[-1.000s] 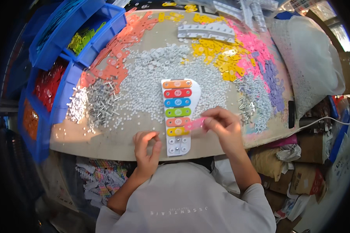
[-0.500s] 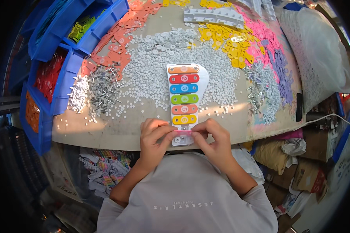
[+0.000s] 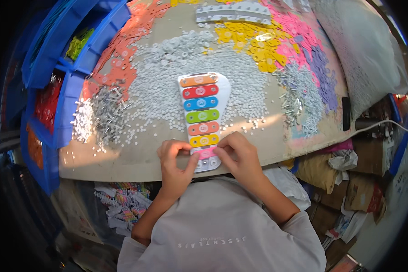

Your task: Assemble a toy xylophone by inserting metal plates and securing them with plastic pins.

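Observation:
A white toy xylophone base [image 3: 225, 88] lies on the table in front of me, its narrow end at the near edge. Orange, red, blue, green, salmon and yellow bars [image 3: 204, 141] cross it in a row. Below the yellow one, a pink bar [image 3: 207, 153] lies across the base. My left hand [image 3: 173, 164] has its thumb at the bar's left end, fingers curled. At the right end, my right hand [image 3: 240, 157] pinches with thumb and forefinger. White washers show on the base just below the pink bar.
Small white washers [image 3: 167, 86] spread over the table's middle. Metal pins [image 3: 109, 113] lie left, more screws [image 3: 299, 97] right. Loose yellow [image 3: 245, 38], pink, purple and salmon bars ring the far side. Blue bins [image 3: 72, 104] stand left; a clear bag [image 3: 358, 59] sits right.
The pink bar, seen nearly edge-on before, now lies with its face up. My fingers have eased slightly apart around it. The whole view has shifted a little, moving the xylophone left in the picture.

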A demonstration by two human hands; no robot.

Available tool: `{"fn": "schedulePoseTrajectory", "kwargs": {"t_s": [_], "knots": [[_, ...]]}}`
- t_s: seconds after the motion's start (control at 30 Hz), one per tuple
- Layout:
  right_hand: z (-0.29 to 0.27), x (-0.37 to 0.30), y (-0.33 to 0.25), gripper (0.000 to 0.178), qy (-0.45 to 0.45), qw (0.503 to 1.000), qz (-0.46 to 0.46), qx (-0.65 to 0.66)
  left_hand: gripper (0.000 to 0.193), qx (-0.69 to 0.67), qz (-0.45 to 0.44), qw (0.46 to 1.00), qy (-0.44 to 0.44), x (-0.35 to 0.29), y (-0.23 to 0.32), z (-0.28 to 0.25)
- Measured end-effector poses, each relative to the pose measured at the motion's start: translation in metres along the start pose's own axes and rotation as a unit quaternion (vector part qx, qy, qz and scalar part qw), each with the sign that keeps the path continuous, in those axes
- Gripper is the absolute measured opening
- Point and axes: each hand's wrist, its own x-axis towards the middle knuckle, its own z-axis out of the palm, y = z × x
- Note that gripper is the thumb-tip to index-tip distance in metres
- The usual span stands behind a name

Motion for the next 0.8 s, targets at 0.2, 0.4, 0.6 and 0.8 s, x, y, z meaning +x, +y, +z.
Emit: {"fn": "schedulePoseTrajectory", "kwargs": {"t_s": [0.2, 0.4, 0.6, 0.8], "knots": [[-0.001, -0.002, 0.009, 0.022, 0.010, 0.999, 0.013, -0.032, 0.035, -0.044, -0.069, 0.996, -0.038, -0.008, -0.018, -0.006], [-0.095, 0.019, 0.052, 0.012, 0.271, 0.939, 0.009, -0.211, 0.084, 0.031, 0.029, 0.997, -0.072, -0.029, -0.021, -0.018], [-0.248, 0.017, 0.171, 0.022, 0.367, 0.837, 0.118, -0.389, 0.082, 0.121, 0.098, 0.983, -0.098, -0.029, -0.018, -0.013], [-0.270, 0.015, 0.213, 0.035, 0.323, 0.817, 0.288, -0.381, 0.076, 0.125, 0.101, 0.985, -0.068, -0.027, -0.017, -0.008]]}}
